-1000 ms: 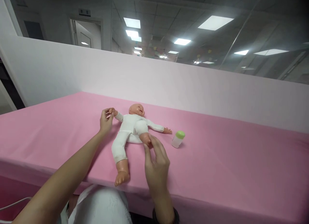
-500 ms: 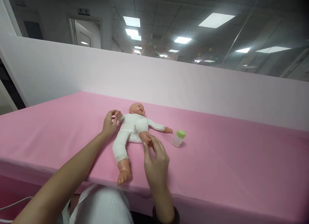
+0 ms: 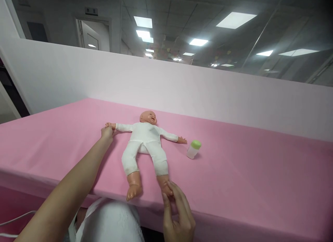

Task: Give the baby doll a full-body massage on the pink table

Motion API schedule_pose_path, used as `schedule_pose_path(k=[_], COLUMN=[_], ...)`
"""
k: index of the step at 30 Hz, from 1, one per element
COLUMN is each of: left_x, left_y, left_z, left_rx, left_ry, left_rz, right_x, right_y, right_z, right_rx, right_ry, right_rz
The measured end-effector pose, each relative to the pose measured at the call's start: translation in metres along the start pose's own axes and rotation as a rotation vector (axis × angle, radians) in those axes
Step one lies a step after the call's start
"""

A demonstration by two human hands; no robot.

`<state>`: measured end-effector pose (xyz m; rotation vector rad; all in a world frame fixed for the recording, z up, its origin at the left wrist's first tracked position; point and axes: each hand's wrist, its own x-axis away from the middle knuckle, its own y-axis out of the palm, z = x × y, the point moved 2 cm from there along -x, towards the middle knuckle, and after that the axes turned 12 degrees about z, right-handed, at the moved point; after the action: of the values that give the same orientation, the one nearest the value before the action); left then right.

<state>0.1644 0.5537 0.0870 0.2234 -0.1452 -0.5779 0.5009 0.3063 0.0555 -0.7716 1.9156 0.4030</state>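
Observation:
A baby doll (image 3: 145, 133) in a white cloth suit lies on its back on the pink-covered table (image 3: 234, 172), its head at the far side and its feet toward me. My left hand (image 3: 107, 133) is closed around the doll's hand on the left, with that arm stretched straight out sideways. Between the thumb and fingers of my right hand (image 3: 179, 210) is the doll's foot on the right side, near the table's front edge. Both doll legs lie extended and slightly apart. The doll's other arm points right, toward a small bottle.
The small bottle (image 3: 194, 150), translucent with a green cap, stands slightly tilted in view, just right of the doll's hand. A white partition (image 3: 182, 85) with glass above borders the table's back. My white-clothed lap (image 3: 111, 221) is below the front edge.
My right hand has drawn the doll's bent leg down toward me, and it now lies straight. My left hand has pulled the doll's bent arm out to the left.

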Motion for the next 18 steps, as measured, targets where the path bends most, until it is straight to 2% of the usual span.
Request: schedule_pose_path(k=[2,3,5,8,10,12,13,15,18], left_x=[0.008,0.015,0.031,0.061,0.078,0.088,0.091,0.091,0.086], left_y=[0.001,0.002,0.005,0.009,0.01,0.01,0.01,0.009,0.01], left_z=[0.004,0.007,0.013,0.02,0.021,0.022,0.023,0.024,0.021], left_rx=[0.011,0.019,0.011,-0.092,-0.2,-0.3,-0.339,-0.389,-0.394], left_ry=[0.08,0.173,0.46,0.94,1.159,1.281,1.317,1.363,1.331], left_rz=[0.032,0.031,-0.041,-0.315,-0.525,-0.668,-0.702,-0.713,-0.686], right_x=[-0.014,-0.023,-0.043,-0.068,-0.077,-0.081,-0.08,-0.079,-0.078], right_y=[0.004,0.007,0.018,0.048,0.073,0.095,0.104,0.114,0.108], right_z=[-0.006,-0.009,-0.014,-0.015,-0.012,-0.007,-0.005,-0.002,-0.005], right_rx=[-0.008,-0.01,-0.019,-0.063,-0.096,-0.113,-0.117,-0.118,-0.113], right_ry=[0.005,0.0,-0.017,-0.019,0.025,0.076,0.1,0.13,0.112], right_rz=[0.018,0.032,0.052,0.002,-0.071,-0.128,-0.154,-0.188,-0.166])
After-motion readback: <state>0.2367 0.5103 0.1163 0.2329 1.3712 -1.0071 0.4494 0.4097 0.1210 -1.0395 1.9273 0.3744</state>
